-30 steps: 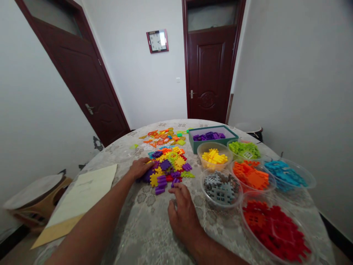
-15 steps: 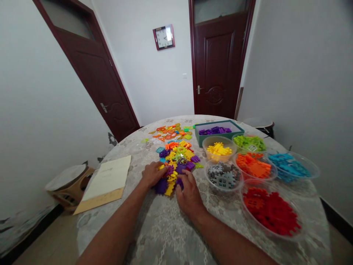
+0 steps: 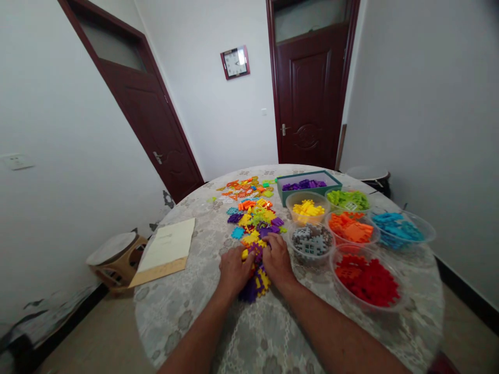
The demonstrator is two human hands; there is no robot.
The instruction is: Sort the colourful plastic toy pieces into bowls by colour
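Observation:
My left hand [image 3: 235,267] is curled over the left side of a heap of purple and yellow interlocking plastic pieces [image 3: 250,290] near the middle of the table. From the right, my right hand [image 3: 277,258] cups the same heap, fingers bent over its top. Both hands press on the pieces, and the palms hide which ones are touched. Just beyond the fingertips lies a mixed heap [image 3: 255,215] of yellow, purple, blue, orange and green pieces. Farther back is a spread of mostly orange pieces [image 3: 244,188].
To the right stand clear bowls of yellow [image 3: 307,209], grey [image 3: 312,241], green [image 3: 349,200], orange [image 3: 351,228], blue [image 3: 399,228] and red pieces [image 3: 368,280]. Behind them is a green box [image 3: 286,196] with purple pieces. A paper sheet [image 3: 167,241] lies at the left edge.
Both hands have come nearer my body and closer together, and the purple and yellow pieces between them have slid the same way, apart from the mixed heap. The camera has turned slightly.

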